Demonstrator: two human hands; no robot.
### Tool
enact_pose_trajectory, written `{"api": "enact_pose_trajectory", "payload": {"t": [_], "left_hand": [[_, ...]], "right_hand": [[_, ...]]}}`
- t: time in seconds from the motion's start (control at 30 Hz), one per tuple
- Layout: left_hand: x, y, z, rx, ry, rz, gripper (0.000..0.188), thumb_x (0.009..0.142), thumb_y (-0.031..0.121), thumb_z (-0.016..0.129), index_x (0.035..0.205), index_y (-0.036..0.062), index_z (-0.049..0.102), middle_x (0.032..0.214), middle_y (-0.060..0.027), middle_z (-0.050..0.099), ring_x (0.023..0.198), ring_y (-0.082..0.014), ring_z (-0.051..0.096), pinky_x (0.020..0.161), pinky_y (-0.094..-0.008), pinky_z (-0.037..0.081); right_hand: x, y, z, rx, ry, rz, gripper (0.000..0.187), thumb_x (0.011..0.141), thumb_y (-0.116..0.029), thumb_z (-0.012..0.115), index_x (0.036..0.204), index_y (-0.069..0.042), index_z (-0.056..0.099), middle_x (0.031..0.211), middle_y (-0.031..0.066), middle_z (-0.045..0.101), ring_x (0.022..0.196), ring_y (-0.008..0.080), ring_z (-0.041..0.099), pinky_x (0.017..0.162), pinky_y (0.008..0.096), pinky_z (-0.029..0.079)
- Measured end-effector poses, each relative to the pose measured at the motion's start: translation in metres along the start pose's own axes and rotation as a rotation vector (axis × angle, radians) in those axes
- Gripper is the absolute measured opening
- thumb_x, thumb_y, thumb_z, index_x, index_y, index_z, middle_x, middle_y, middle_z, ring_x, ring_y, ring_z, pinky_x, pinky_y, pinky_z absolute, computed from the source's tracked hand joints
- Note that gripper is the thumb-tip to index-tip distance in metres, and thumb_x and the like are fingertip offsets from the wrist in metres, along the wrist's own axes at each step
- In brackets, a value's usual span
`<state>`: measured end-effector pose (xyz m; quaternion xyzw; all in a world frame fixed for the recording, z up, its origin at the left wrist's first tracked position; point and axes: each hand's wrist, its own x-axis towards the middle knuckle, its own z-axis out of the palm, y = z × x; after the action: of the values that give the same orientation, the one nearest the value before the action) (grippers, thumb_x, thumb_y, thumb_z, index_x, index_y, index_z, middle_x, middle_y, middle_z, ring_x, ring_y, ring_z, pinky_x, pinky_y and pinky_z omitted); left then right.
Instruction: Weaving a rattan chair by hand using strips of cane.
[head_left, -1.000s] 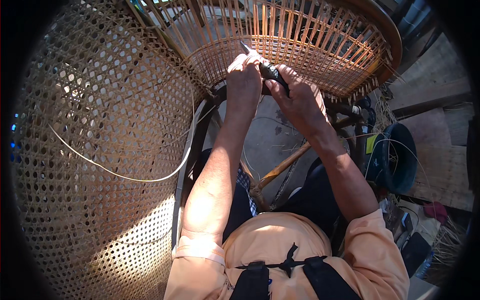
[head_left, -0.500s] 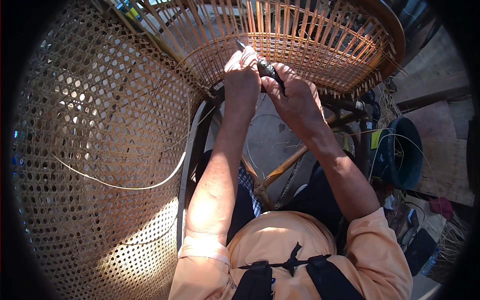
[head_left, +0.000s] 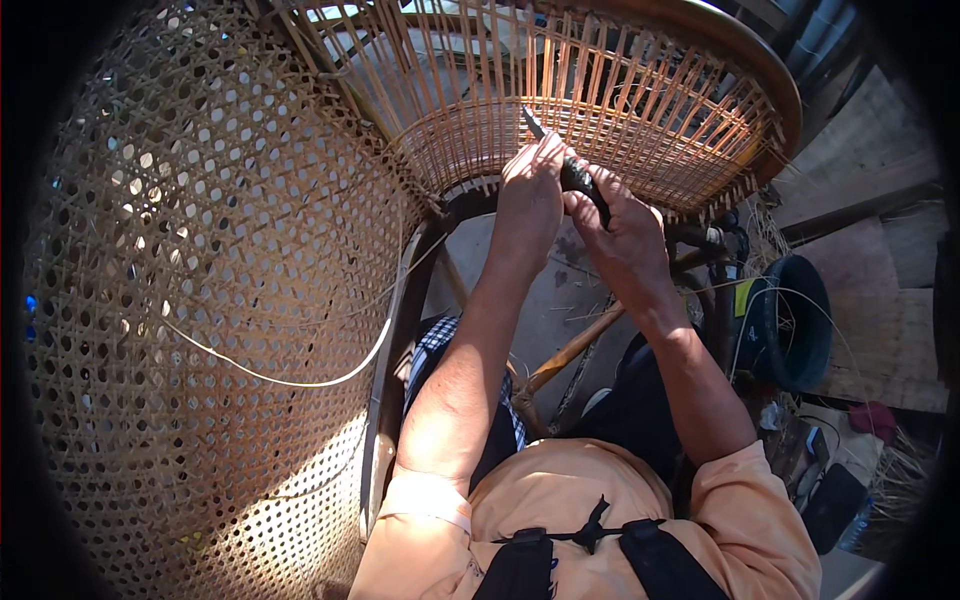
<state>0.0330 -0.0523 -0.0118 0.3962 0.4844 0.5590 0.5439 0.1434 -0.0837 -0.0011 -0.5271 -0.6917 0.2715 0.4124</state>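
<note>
a cane-weaving workshop: woven rattan panel [head_left: 190,300], half-woven basket frame [head_left: 600,110], loose strands.

Passage at 12 o'clock blocked by upright cane spokes of half-woven rattan frame [head_left: 600,110]. 9 o'clock side walled off by open-weave cane panel [head_left: 180,300]; loose cane strand [head_left: 290,380] trailed across it. Open gap left at 6 o'clock between forearms. Dark bucket [head_left: 790,320] stood at 3 o'clock.

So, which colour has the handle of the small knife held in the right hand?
Black; the small knife's handle shows best in the head view, gripped by the right hand.
</note>
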Motion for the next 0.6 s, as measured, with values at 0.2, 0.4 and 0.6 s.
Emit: {"api": "enact_pose_trajectory", "payload": {"t": [0.2,0.4,0.6], "left_hand": [[0.011,-0.022,-0.006,0.649,0.019,0.622,0.027,0.084,0.002,0.041,0.105,-0.0017,0.058,0.100,-0.0163,0.058,0.097,-0.0249,0.057,0.089,-0.0319,0.043],[0.011,-0.017,0.001,0.110,0.088,0.380,0.017,0.084,0.006,0.045,0.090,-0.0040,0.057,0.092,-0.0120,0.058,0.082,-0.0198,0.056,0.073,-0.0302,0.046],[0.006,-0.001,0.002,-0.163,-0.050,0.127,0.019,0.089,0.016,0.043,0.086,0.0034,0.056,0.083,-0.0038,0.057,0.072,-0.0117,0.053,0.063,-0.0248,0.043]], "right_hand": [[0.007,0.009,0.001,-0.092,-0.021,-0.065,0.037,0.088,-0.023,0.055,0.119,-0.003,0.052,0.093,0.0234,0.061,0.085,0.0356,0.061,0.072,0.0376,0.048],[0.005,0.004,0.001,-0.242,0.082,-0.258,0.035,0.086,-0.022,0.055,0.115,-0.002,0.054,0.089,0.0213,0.061,0.081,0.0372,0.061,0.069,0.0399,0.049],[0.007,-0.002,-0.012,-0.125,-0.047,-0.075,0.034,0.087,-0.023,0.054,0.116,-0.004,0.053,0.083,0.0218,0.061,0.076,0.0373,0.061,0.065,0.0412,0.049]]}}
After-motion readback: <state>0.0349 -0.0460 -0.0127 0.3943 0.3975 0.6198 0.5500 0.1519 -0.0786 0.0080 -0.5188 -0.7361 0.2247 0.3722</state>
